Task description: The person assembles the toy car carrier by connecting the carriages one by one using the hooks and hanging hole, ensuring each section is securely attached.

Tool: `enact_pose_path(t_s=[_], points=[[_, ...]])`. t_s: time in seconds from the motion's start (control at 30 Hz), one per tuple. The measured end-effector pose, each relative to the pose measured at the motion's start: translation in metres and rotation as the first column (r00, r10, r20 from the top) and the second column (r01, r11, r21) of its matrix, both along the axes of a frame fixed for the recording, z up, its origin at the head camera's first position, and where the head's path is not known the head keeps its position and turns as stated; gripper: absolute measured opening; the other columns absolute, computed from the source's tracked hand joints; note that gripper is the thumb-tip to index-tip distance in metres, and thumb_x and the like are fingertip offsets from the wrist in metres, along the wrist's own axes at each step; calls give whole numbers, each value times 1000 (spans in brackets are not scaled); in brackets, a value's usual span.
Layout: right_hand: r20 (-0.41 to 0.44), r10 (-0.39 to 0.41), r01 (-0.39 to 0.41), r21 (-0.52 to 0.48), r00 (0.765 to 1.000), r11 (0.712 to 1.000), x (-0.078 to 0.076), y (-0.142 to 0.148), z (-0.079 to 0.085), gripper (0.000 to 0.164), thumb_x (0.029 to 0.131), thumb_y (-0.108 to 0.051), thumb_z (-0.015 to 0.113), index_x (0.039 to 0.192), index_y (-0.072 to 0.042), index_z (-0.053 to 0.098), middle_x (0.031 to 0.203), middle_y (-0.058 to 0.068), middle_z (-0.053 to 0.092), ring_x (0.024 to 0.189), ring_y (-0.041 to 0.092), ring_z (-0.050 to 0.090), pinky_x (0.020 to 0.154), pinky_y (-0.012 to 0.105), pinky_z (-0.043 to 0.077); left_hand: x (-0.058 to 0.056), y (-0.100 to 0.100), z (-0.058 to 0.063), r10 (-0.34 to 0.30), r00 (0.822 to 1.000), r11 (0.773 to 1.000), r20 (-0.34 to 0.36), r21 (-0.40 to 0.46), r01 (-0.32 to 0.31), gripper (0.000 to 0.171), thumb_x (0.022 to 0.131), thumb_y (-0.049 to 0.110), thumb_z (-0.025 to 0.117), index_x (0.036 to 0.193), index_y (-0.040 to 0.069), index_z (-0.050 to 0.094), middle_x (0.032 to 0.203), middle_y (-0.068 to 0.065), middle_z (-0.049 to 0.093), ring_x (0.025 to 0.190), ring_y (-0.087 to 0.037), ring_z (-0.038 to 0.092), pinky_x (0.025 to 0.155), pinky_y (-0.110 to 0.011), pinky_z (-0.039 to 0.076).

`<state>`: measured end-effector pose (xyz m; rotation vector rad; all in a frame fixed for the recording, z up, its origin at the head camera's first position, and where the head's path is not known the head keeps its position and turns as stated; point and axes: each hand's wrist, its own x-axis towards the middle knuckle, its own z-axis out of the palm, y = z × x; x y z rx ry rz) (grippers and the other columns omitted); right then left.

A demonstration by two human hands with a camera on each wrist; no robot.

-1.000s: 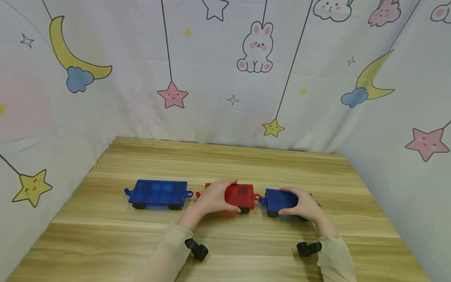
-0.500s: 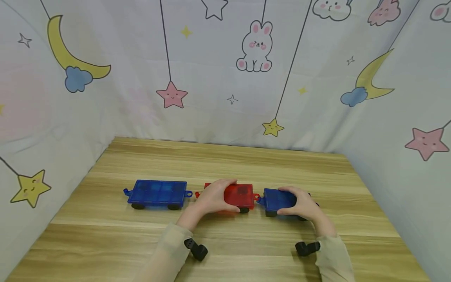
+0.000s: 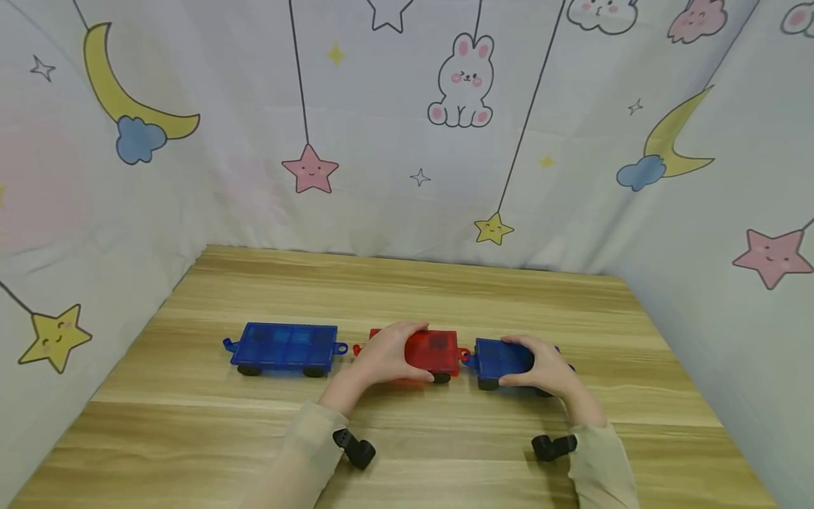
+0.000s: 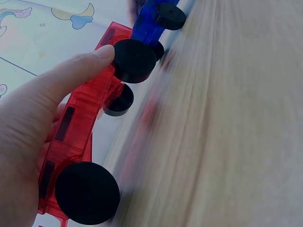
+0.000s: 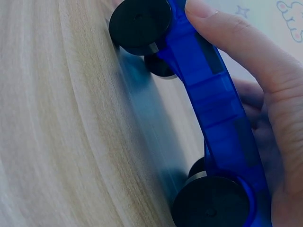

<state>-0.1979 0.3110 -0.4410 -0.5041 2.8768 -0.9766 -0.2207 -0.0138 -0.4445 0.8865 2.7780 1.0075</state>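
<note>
My left hand (image 3: 389, 357) grips a translucent red toy train car (image 3: 439, 348) across its width, thumb on the near side by a black wheel (image 4: 135, 60). To its right, my right hand (image 3: 548, 367) holds a smaller blue toy car (image 3: 499, 359) in the same way, its thumb (image 5: 232, 30) along the near side. The red car's ring (image 3: 464, 353) and the blue car's hook (image 3: 470, 361) meet between the hands; whether they are linked is too small to tell. A longer blue car (image 3: 289, 346) stands at the left, its ring close to the red car's left hook.
All the cars stand in a row on a wood-grain table (image 3: 407, 438). A white cloth (image 3: 381, 212) printed with stars, moons and a rabbit rises behind the table and at both sides. A small black device (image 3: 356, 451) sits at each wrist.
The blue car in my right hand has shifted slightly left, so its hook now meets the red car's ring. My left hand and the long blue car stay in place.
</note>
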Motion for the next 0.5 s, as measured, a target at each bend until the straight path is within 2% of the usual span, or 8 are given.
enact_pose_path(t_s=[0.2,0.5], points=[[1,-1,1,8,1000,1000,0,0,1,78,70,-36,87,136,-6,57,138,20,56,129,44,48,102,63,39,-1,1,2,-2,1000,1000,30,13,1,91,71,47,85,145,10,48,141,-10,55,129,-30,52,106,-48,44],[8,-9,9,15,1000,1000,0,-1,1,79,70,-38,87,136,-7,57,139,20,55,128,44,48,101,64,40,0,3,2,-1,999,1000,36,11,0,92,70,47,85,145,10,47,142,-10,55,130,-31,51,107,-49,43]])
